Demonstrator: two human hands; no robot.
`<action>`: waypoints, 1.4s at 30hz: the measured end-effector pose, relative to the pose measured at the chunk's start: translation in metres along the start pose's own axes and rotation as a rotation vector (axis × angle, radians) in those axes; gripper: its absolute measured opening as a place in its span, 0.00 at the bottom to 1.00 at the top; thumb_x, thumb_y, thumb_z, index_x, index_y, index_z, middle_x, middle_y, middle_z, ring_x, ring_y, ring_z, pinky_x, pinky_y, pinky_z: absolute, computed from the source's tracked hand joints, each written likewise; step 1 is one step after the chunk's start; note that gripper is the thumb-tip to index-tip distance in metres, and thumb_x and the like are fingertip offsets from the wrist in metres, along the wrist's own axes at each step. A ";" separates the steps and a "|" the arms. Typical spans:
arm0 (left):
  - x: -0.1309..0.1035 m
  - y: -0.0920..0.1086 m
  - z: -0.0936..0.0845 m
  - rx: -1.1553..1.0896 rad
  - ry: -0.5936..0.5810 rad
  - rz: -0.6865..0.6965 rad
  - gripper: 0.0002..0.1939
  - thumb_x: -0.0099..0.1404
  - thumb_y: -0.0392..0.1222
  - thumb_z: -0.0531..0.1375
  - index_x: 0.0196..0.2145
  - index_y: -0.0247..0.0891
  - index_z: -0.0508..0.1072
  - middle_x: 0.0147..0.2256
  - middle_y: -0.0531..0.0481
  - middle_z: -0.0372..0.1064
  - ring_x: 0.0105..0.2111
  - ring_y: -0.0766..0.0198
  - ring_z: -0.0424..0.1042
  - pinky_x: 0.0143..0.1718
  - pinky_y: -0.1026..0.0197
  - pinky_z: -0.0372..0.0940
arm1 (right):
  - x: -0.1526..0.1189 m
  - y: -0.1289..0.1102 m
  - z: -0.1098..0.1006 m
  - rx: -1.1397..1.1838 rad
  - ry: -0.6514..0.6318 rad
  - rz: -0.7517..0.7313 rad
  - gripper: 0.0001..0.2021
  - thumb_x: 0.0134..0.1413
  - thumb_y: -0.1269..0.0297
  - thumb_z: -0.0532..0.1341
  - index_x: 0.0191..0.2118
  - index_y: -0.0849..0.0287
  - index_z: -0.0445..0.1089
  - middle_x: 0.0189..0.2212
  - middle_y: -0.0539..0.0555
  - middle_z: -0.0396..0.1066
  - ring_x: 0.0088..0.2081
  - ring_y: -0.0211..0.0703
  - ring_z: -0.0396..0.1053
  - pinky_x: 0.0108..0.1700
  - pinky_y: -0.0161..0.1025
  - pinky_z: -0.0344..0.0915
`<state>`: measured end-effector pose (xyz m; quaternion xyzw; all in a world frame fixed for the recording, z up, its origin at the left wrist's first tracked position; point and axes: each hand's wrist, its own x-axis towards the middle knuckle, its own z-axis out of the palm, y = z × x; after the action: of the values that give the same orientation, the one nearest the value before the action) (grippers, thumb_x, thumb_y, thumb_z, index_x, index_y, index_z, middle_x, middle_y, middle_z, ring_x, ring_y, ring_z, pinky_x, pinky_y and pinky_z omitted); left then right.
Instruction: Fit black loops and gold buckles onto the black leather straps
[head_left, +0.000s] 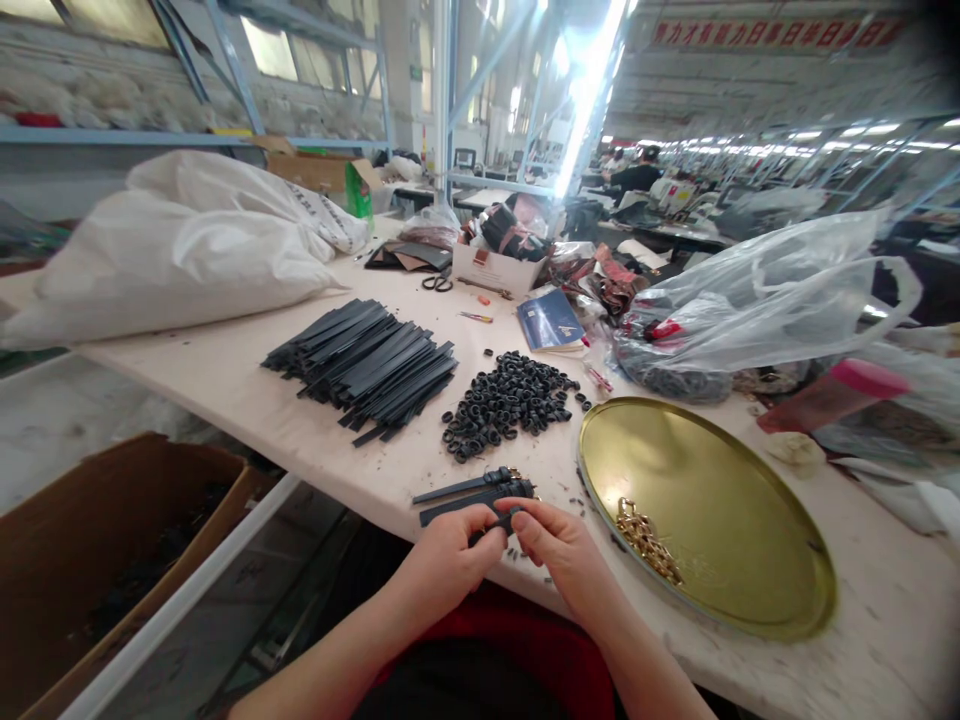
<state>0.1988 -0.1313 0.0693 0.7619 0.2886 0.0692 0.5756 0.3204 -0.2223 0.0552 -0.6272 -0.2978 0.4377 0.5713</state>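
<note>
Both hands meet at the table's near edge around a dark strap (491, 527), mostly hidden by the fingers. My left hand (455, 550) is closed on it with thumb and fingers. Pinched at the strap's other end is my right hand (551, 540); a small dark piece shows at its fingertips. Just beyond lie several black straps with gold buckles (472, 492). Farther back are a pile of small black loops (510, 400) and a stack of flat black strips (360, 365). Gold buckles (646, 540) sit in a round gold tray (720, 480) on the right.
A white sack (195, 250) rests at the table's left rear. Behind the loops are a blue notebook (551, 320), scissors (437, 282) and a filled white box (495, 270). Clear plastic bags (750, 300) crowd the right. A cardboard box (142, 540) stands below the left edge.
</note>
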 end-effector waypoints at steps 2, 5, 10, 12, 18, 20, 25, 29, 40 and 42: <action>-0.002 -0.001 0.002 0.002 0.016 -0.004 0.12 0.61 0.44 0.49 0.23 0.37 0.65 0.14 0.60 0.54 0.16 0.70 0.55 0.19 0.68 0.49 | -0.001 0.003 0.005 -0.041 0.003 0.003 0.19 0.44 0.50 0.61 0.36 0.61 0.73 0.15 0.45 0.57 0.20 0.33 0.52 0.22 0.33 0.48; -0.004 -0.001 0.002 0.016 0.037 0.023 0.12 0.61 0.43 0.49 0.25 0.36 0.67 0.15 0.58 0.57 0.18 0.70 0.57 0.21 0.68 0.51 | -0.001 0.007 0.010 -0.034 0.054 -0.004 0.19 0.45 0.50 0.59 0.36 0.61 0.72 0.15 0.44 0.55 0.19 0.33 0.51 0.22 0.33 0.49; -0.004 -0.003 0.000 -0.044 0.018 0.108 0.11 0.59 0.36 0.48 0.40 0.36 0.65 0.22 0.56 0.64 0.22 0.69 0.61 0.26 0.67 0.56 | 0.001 0.014 0.013 0.013 0.232 -0.078 0.15 0.45 0.51 0.60 0.32 0.59 0.68 0.18 0.45 0.58 0.20 0.33 0.53 0.23 0.33 0.52; -0.001 -0.008 0.001 -0.095 0.029 0.083 0.11 0.60 0.35 0.48 0.41 0.36 0.62 0.22 0.57 0.64 0.20 0.70 0.60 0.25 0.67 0.56 | 0.002 0.017 0.014 -0.014 0.222 -0.083 0.14 0.44 0.52 0.62 0.30 0.58 0.67 0.19 0.45 0.59 0.21 0.34 0.54 0.24 0.33 0.53; 0.006 -0.022 0.001 -0.182 0.036 -0.004 0.10 0.61 0.41 0.50 0.41 0.38 0.59 0.23 0.56 0.66 0.20 0.69 0.63 0.24 0.67 0.58 | 0.002 0.022 0.012 0.202 0.148 -0.008 0.24 0.53 0.44 0.49 0.31 0.61 0.70 0.18 0.50 0.62 0.22 0.37 0.58 0.26 0.35 0.56; 0.007 -0.023 0.000 -0.148 0.047 -0.015 0.11 0.61 0.43 0.52 0.41 0.38 0.59 0.24 0.55 0.67 0.22 0.67 0.65 0.25 0.66 0.58 | 0.002 0.022 0.012 0.270 0.125 0.060 0.19 0.51 0.47 0.54 0.29 0.60 0.69 0.19 0.48 0.62 0.21 0.35 0.57 0.25 0.34 0.54; 0.008 -0.017 -0.008 0.071 0.110 -0.060 0.15 0.58 0.46 0.55 0.41 0.39 0.62 0.27 0.53 0.69 0.27 0.63 0.67 0.28 0.64 0.58 | 0.002 0.020 0.013 0.430 -0.130 0.256 0.16 0.49 0.50 0.59 0.36 0.59 0.67 0.18 0.46 0.59 0.21 0.33 0.54 0.25 0.31 0.53; 0.011 -0.014 -0.014 0.230 0.112 -0.106 0.12 0.56 0.47 0.56 0.35 0.38 0.66 0.28 0.50 0.69 0.29 0.60 0.67 0.29 0.63 0.58 | 0.003 0.022 0.011 0.494 -0.205 0.283 0.13 0.47 0.55 0.62 0.30 0.60 0.66 0.19 0.46 0.60 0.21 0.31 0.54 0.25 0.30 0.53; 0.004 -0.010 -0.013 -0.472 -0.150 -0.158 0.13 0.53 0.42 0.59 0.36 0.32 0.69 0.28 0.51 0.69 0.24 0.69 0.65 0.28 0.66 0.61 | 0.004 0.023 0.011 0.052 0.195 0.020 0.13 0.48 0.54 0.59 0.31 0.57 0.57 0.18 0.44 0.60 0.21 0.35 0.59 0.26 0.34 0.58; 0.002 -0.009 -0.011 -0.488 -0.163 -0.174 0.14 0.53 0.41 0.59 0.38 0.33 0.69 0.28 0.52 0.70 0.24 0.69 0.67 0.30 0.65 0.61 | -0.001 0.026 0.009 -0.110 0.189 -0.045 0.11 0.51 0.56 0.56 0.36 0.57 0.58 0.20 0.44 0.60 0.21 0.35 0.59 0.25 0.33 0.58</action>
<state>0.1929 -0.1195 0.0644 0.5759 0.2807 0.0254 0.7674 0.3090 -0.2235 0.0307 -0.6891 -0.2802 0.3466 0.5714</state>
